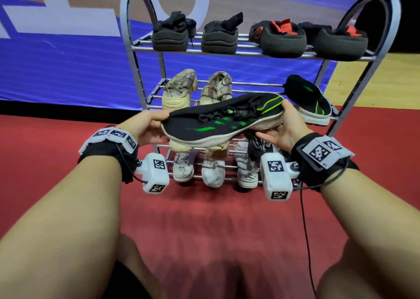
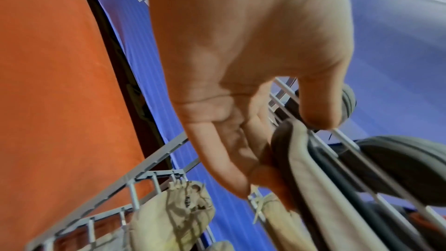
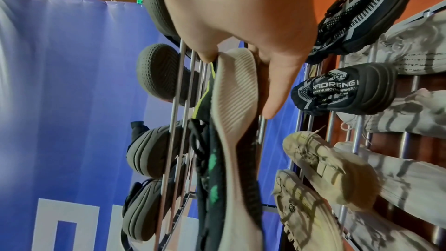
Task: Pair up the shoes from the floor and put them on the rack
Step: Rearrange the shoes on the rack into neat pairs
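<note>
With the rack [image 1: 145,48] nearly full, both the left hand [image 1: 147,128] and right hand [image 1: 284,130] pinch the last black-and-green shoe [image 1: 218,121] at frame centre, its mate [image 1: 311,100] waiting just right.

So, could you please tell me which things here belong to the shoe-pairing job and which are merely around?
Job: black knit sneaker with green stripes, both hands' grip; its mate; grey metal rack.
Around: blue banner; red floor mat.

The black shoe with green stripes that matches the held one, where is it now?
In the head view, the matching black shoe lies on the right end of the rack's middle shelf, right of the beige pair and just behind the right hand.
</note>
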